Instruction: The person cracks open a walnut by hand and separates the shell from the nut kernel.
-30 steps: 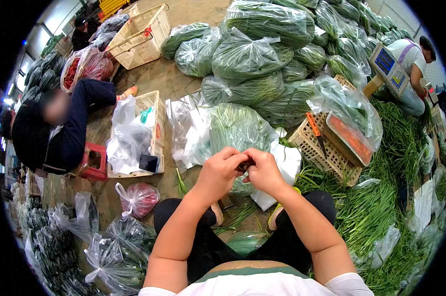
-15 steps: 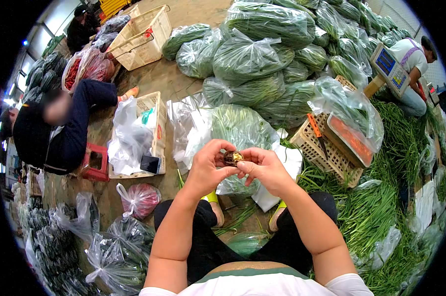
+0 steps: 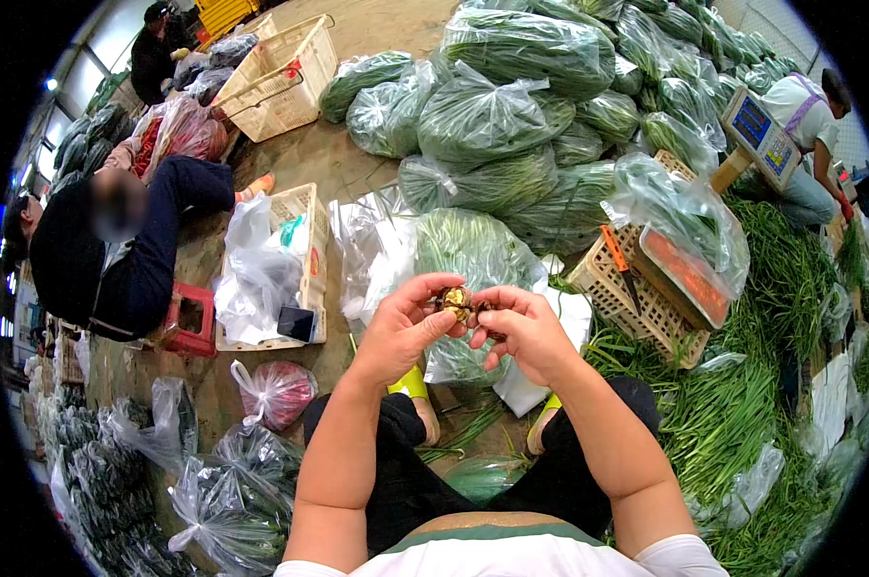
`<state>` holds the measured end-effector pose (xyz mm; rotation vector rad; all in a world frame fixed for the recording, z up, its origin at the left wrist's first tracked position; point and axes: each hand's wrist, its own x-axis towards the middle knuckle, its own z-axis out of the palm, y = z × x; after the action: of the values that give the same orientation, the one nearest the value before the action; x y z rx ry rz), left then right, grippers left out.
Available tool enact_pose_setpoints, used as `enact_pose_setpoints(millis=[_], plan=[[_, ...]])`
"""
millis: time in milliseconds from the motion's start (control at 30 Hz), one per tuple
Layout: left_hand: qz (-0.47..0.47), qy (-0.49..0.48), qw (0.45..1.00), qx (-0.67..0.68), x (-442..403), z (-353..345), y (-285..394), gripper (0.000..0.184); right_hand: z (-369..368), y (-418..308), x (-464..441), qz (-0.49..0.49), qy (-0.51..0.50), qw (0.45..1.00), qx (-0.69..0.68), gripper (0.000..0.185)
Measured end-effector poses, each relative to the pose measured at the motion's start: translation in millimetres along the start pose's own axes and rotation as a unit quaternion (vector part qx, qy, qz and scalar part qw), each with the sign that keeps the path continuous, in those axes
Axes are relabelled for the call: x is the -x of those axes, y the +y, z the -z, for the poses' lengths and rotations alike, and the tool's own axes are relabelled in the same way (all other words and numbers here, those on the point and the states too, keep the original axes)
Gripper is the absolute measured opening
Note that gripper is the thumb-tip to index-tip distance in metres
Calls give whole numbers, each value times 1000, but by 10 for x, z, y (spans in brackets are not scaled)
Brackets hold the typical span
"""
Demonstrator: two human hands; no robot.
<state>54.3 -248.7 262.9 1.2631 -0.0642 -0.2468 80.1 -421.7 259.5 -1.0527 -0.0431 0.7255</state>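
Note:
Between thumb and fingers, my left hand (image 3: pixel 406 325) holds a small round brown thing with a yellowish inside (image 3: pixel 456 302). Beside it, my right hand (image 3: pixel 523 332) pinches a dark brown piece (image 3: pixel 492 334), perhaps a bit of its shell. The two hands nearly touch at the fingertips, above my knees. Just beyond them lies a clear bag of green stalks (image 3: pixel 473 245), with white plastic sheeting (image 3: pixel 377 255) to its left.
Bagged greens (image 3: pixel 492 115) are piled ahead. On the right stand a crate (image 3: pixel 603 274) with an orange knife (image 3: pixel 619 260), a scale display (image 3: pixel 761 130) and loose green stalks (image 3: pixel 732 413). A seated person (image 3: pixel 79 260), a phone (image 3: pixel 296 324) and a red stool (image 3: pixel 189 322) are left.
The brown thing, mostly hidden at first, now shows its yellowish inside in my left hand. My right hand has drawn slightly away with a dark piece.

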Motion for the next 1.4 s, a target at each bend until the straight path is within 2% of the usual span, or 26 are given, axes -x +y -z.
enact_pose_setpoints(millis=[100, 167, 233, 300, 500, 667, 733, 800, 867, 933, 1033, 1067, 1133, 1167, 1233, 1333, 1400], plan=[[10, -2, 1000, -5, -4, -43, -6, 41, -4, 24, -13, 23, 21, 999, 32, 18], [-120, -20, 977, -175, -25, -57, -81, 38, 15, 63, -28, 43, 33, 997, 63, 18], [-112, -1, 975, -193, -33, -36, -118, 34, 35, 95, -41, 61, 29, 991, 114, 18], [-140, -3, 943, -303, -32, -12, -72, 32, 40, 104, -39, 70, 22, 988, 139, 17], [-114, -18, 942, -315, -18, 13, -25, 31, 36, 99, -29, 78, 3, 980, 185, 16], [-150, -31, 941, -303, -39, 36, -68, 33, 24, 88, -26, 76, 2, 981, 181, 16], [-169, -37, 936, -306, -38, 21, -69, 36, 15, 80, -26, 79, 19, 989, 125, 18], [-77, 0, 976, -206, -18, -25, -52, 45, 16, 54, -22, 62, 25, 993, 102, 18], [-76, -11, 978, -193, -15, -30, -58, 48, 21, 56, -23, 45, 30, 995, 79, 18], [-75, -22, 980, -181, -15, -25, -72, 50, 30, 81, -26, 78, 33, 990, 113, 20], [-101, -17, 979, -177, -22, -10, -91, 45, 25, 87, -21, 81, 43, 984, 150, 21], [-72, -19, 987, -140, -17, -17, -65, 40, 39, 97, -26, 81, 43, 985, 149, 21], [-42, -20, 994, -103, -23, -13, -64, 36, 76, 119, -37, 190, 74, 901, 382, 25], [-44, -27, 994, -92, -33, 0, -86, 32, 55, 111, -21, 190, 74, 902, 382, 25], [-46, -35, 995, -82, -46, -4, -113, 29, -26, 77, 25, 232, 65, 868, 434, 27], [-69, -13, 985, -156, -58, -72, -141, 26, 4, 154, -10, 276, 46, 851, 445, 27], [7, -29, 997, -76, -31, -112, -136, 30, 4, 173, -9, 301, 33, 837, 456, 27]])
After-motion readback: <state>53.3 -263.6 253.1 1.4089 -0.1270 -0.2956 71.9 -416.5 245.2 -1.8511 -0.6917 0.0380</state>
